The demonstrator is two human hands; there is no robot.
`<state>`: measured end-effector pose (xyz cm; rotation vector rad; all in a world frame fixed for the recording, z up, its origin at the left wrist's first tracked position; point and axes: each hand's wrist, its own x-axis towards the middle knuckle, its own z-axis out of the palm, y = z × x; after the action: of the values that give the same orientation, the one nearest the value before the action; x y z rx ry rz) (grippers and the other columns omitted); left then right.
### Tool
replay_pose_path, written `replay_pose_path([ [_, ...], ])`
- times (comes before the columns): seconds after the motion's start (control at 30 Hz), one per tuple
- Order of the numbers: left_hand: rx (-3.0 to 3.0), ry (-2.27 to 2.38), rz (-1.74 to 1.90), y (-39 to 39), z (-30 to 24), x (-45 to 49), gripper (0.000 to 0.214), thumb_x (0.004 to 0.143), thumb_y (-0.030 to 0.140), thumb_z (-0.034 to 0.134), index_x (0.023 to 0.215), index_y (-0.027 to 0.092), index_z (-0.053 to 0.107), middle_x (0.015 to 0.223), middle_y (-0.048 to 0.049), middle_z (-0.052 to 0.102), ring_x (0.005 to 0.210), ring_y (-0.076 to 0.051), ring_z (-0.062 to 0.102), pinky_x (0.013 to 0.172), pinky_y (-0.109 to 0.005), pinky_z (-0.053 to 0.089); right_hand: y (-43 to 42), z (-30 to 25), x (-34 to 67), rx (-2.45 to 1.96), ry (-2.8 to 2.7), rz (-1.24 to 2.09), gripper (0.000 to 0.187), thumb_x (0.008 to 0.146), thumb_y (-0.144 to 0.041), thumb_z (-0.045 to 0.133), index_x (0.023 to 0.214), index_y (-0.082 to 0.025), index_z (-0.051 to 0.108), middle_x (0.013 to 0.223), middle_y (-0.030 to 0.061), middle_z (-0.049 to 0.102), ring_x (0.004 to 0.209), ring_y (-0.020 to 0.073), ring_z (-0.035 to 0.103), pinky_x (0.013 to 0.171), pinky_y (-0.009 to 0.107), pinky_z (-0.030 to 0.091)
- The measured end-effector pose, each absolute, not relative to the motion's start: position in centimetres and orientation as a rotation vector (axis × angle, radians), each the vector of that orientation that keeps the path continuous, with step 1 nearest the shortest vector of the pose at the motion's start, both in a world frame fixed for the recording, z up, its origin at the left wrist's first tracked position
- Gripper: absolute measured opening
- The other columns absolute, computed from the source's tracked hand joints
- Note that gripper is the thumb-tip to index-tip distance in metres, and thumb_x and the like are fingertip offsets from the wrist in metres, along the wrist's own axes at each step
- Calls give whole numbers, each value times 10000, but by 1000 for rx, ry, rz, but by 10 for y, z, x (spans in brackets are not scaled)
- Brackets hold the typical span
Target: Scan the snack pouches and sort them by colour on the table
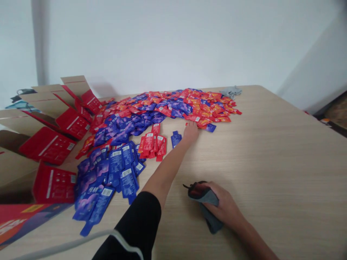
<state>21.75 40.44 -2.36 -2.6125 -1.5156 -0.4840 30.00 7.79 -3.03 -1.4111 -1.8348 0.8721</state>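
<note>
My left hand (191, 132) reaches out to the near edge of a pile of red and blue sachets (162, 103). Its fingers are closed on a red sachet (187, 124), mostly covered by the hand. Just left of it a single blue sachet (176, 138) lies on the table, partly behind my forearm. Closer to me, my right hand (226, 204) grips a grey cloth pouch (208, 198). The pouch has a dark rim, a short dark cord and a mouth gaping to the left; reddish colour shows inside.
Several open red cardboard boxes (58, 180) line the left side. Beside them lie blue sachets (116, 164) and a small stack of red sachets (153, 144). A grey cloth (231, 91) rests at the back. A pale cable (81, 240) crosses the lower left.
</note>
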Motion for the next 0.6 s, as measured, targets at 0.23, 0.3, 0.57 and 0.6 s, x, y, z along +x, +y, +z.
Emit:
replay_pose_path([
  [0.23, -2695, -1521, -366, 419, -18, 205, 383, 1017, 393, 672, 1322, 166, 627, 1365, -115, 623, 1214, -275, 638, 1028, -512, 553, 79, -35, 300, -1410, -1838, 822, 407, 880, -408, 682, 1266, -279, 679, 1235, 100, 756, 1128, 307, 719, 979, 460, 569],
  [0.3, -2752, -1489, -337, 416, -9, 202, 358, 1010, 394, 678, 1275, 153, 656, 1349, -120, 639, 1237, -282, 625, 1064, -521, 519, 79, -34, 299, -1415, -1845, 813, 412, 874, -401, 687, 1268, -281, 679, 1232, 95, 760, 1121, 305, 723, 970, 455, 574],
  [0.57, -2936, -1504, -395, 368, 32, 200, 184, 1000, 181, 575, 1015, 119, 748, 1062, -200, 765, 1112, -298, 700, 1064, -444, 431, 81, -25, 304, -1406, -1819, 841, 390, 885, -434, 685, 1229, -250, 700, 1200, 100, 773, 1096, 298, 735, 946, 439, 582],
  [0.6, -2936, -1542, -433, 359, 38, 198, 211, 1015, 196, 551, 1049, 106, 739, 1073, -211, 761, 1111, -307, 704, 1048, -444, 440, 82, -24, 308, -1404, -1812, 839, 394, 886, -445, 686, 1225, -247, 706, 1194, 99, 775, 1092, 296, 737, 941, 434, 584],
])
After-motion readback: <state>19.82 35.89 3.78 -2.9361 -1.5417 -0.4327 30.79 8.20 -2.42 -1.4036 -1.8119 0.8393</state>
